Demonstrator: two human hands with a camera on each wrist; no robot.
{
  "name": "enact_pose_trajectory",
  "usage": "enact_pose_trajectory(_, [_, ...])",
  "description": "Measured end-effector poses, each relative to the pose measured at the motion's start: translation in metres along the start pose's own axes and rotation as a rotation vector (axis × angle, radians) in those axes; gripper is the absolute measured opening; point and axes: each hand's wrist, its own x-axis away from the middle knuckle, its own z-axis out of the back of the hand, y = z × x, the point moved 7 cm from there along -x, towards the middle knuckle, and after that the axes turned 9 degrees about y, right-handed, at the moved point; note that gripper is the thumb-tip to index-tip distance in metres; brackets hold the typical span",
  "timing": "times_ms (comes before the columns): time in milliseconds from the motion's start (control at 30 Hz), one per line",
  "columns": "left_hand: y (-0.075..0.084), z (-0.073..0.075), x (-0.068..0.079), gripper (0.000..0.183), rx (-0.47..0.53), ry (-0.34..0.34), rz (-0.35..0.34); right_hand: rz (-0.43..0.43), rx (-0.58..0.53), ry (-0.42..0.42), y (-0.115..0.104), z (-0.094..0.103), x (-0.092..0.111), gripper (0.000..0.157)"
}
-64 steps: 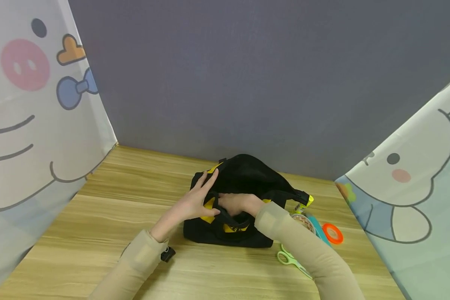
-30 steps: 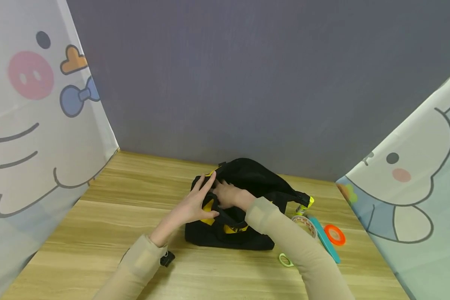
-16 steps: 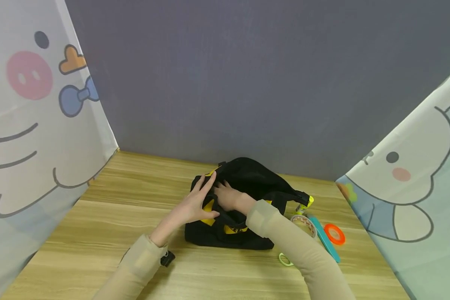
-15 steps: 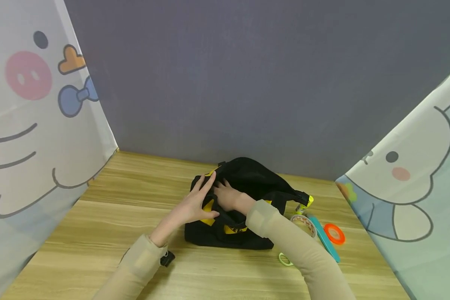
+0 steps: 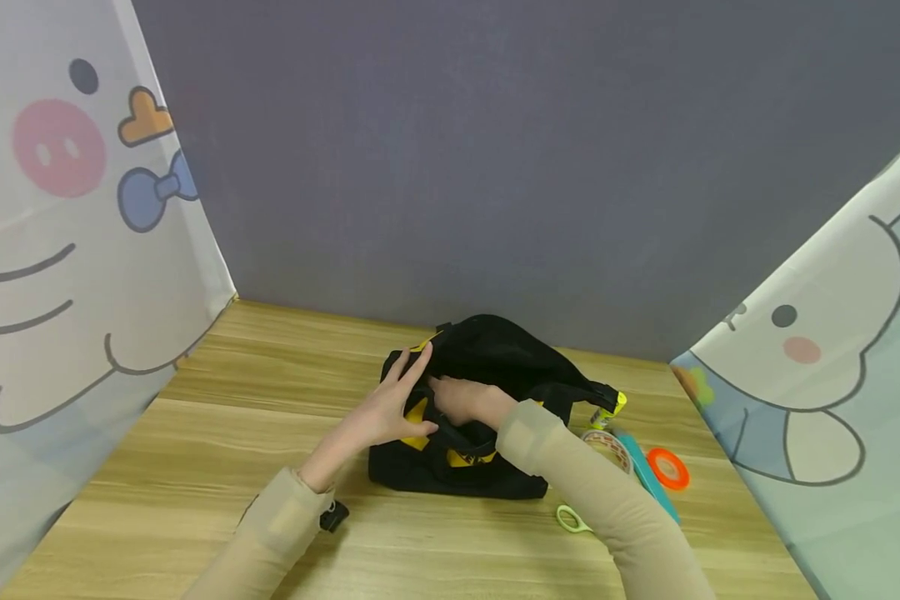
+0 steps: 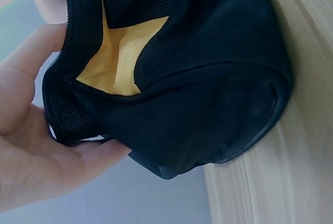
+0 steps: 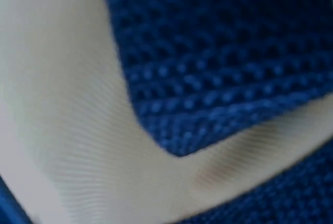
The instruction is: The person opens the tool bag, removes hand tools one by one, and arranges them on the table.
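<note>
A black zippered bag with yellow panels lies on the table, its mouth spread. My left hand holds its left end, thumb at the front rim and fingers spread along the far side. In the left wrist view, thumb and fingers of the left hand lie about the zipper edge, beside a yellow panel. My right hand reaches into the mouth; its fingertips are hidden, and whether they hold anything does not show. Blurred dark woven fabric and pale cloth fill the right wrist view.
Right of the bag are a small yellow object, a tape roll, a long teal object and an orange ring-shaped roll. Green scissors lie partly under the right sleeve. A small black object sits beside the left sleeve.
My right hand moves left inside the bag's mouth, fingers showing spread; now it is deeper with those fingers hidden again. The left hand stays nearly still at the bag's end.
</note>
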Motion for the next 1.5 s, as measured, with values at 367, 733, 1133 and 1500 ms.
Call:
enact_pose_trajectory(367, [-0.001, 0.000, 0.001, 0.112, -0.007, 0.005, 0.003, -0.014, -0.121, -0.014, 0.008, 0.000, 0.006, 0.033])
enact_pose_trajectory(733, [-0.001, -0.001, 0.000, 0.113, -0.013, 0.006, 0.019, -0.012, -0.094, 0.022, 0.037, 0.020, 0.027, 0.060])
enact_pose_trajectory(1133, [-0.001, -0.002, 0.000, 0.115, -0.013, 0.001, 0.029, -0.008, -0.170, 0.085, 0.058, 0.033, 0.053, 0.056])
enact_pose_trajectory(1500, [-0.001, -0.003, 0.000, 0.115, -0.009, 0.008, 0.021, 0.062, -0.269, 0.275, 0.067, 0.064, 0.085, 0.050])
